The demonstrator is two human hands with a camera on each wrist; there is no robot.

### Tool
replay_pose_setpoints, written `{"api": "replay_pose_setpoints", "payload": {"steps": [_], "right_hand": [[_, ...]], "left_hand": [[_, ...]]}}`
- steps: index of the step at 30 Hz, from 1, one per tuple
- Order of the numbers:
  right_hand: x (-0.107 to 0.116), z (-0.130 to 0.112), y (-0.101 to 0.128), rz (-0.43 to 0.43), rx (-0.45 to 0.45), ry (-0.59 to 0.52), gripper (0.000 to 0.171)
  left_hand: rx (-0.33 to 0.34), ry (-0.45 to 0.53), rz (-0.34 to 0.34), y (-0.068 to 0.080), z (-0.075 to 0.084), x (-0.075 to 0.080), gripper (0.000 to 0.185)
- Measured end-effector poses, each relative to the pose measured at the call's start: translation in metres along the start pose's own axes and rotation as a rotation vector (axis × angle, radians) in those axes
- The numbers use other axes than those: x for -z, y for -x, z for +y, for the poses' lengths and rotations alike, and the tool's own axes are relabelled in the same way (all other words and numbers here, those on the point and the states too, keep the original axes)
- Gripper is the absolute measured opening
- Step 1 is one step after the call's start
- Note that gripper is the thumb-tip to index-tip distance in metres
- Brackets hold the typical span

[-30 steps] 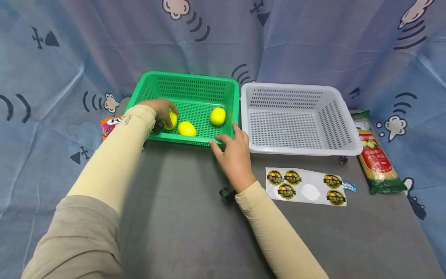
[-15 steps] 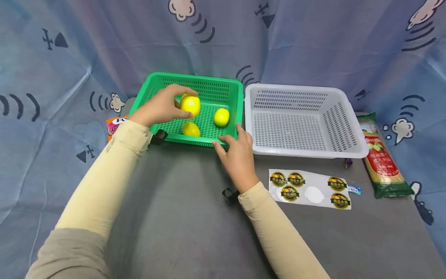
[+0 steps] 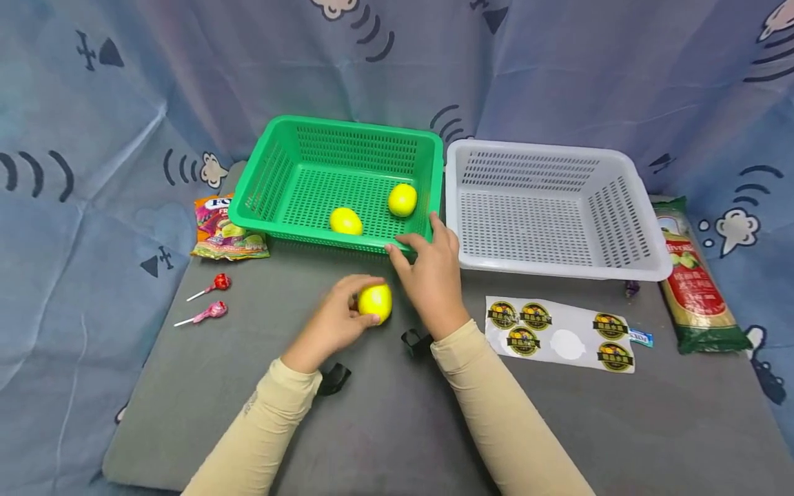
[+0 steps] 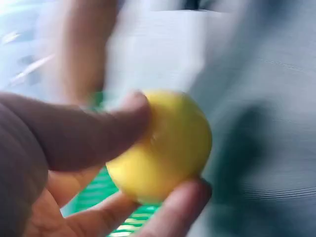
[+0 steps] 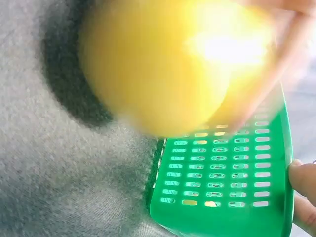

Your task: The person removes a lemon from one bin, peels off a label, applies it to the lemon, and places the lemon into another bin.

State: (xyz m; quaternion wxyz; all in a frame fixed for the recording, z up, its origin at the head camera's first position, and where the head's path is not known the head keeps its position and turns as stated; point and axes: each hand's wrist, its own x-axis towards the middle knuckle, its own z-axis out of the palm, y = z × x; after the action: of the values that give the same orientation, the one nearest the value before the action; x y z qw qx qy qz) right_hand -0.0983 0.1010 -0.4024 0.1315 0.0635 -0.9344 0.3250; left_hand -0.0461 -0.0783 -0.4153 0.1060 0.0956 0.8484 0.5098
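Observation:
My left hand (image 3: 338, 318) holds a yellow lemon (image 3: 375, 302) over the grey table, just in front of the green basket (image 3: 276, 162). The left wrist view shows thumb and fingers curled round that lemon (image 4: 160, 145). The lemon (image 5: 153, 64) fills the right wrist view as a blur. My right hand (image 3: 428, 265) rests against the green basket's front right corner, fingers fairly straight. Two more lemons (image 3: 345, 220) (image 3: 402, 199) lie inside the green basket (image 5: 224, 168).
An empty white basket (image 3: 626, 200) stands right of the green one. A sticker sheet (image 3: 561, 335) lies in front of it, a green packet (image 3: 697, 279) at far right. A snack bag (image 3: 223, 231) and two lollipops (image 3: 207, 297) lie at left.
My left hand lifted one lemon out of the green basket and brought it down toward me, over the table. The right hand stayed at the basket's corner.

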Motion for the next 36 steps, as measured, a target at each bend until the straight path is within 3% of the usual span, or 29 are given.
{"api": "replay_pose_setpoints", "payload": {"steps": [4,17,22,25,28,30,32,36], "right_hand": [[0.0,0.0,0.001,0.002,-0.011,-0.003,0.031],[0.0,0.0,0.002,0.013,-0.004,-0.036,0.032],[0.012,0.002,0.011,0.038,-0.026,-0.151,0.033],[0.032,0.007,0.027,0.137,-0.012,-0.269,0.028],[0.055,0.019,0.049,0.245,-0.006,-0.355,0.022],[0.07,0.032,0.065,0.272,-0.058,-0.38,0.023],[0.083,0.047,0.081,0.253,-0.171,-0.379,0.027],[0.099,0.076,0.103,0.104,-0.403,-0.328,0.046]], "left_hand": [[-0.018,-0.175,0.016,0.001,-0.012,-0.021,0.056],[-0.024,-0.231,0.017,0.004,-0.01,-0.022,0.057],[-0.106,-0.4,0.028,0.006,-0.007,-0.023,0.056],[-0.174,-0.482,0.085,0.012,0.001,-0.025,0.057],[-0.259,-0.49,0.155,0.019,0.016,-0.036,0.053],[-0.322,-0.454,0.159,0.021,0.028,-0.049,0.048],[-0.36,-0.427,0.116,0.017,0.036,-0.069,0.043],[-0.347,-0.456,-0.035,-0.006,0.042,-0.111,0.046]]}}
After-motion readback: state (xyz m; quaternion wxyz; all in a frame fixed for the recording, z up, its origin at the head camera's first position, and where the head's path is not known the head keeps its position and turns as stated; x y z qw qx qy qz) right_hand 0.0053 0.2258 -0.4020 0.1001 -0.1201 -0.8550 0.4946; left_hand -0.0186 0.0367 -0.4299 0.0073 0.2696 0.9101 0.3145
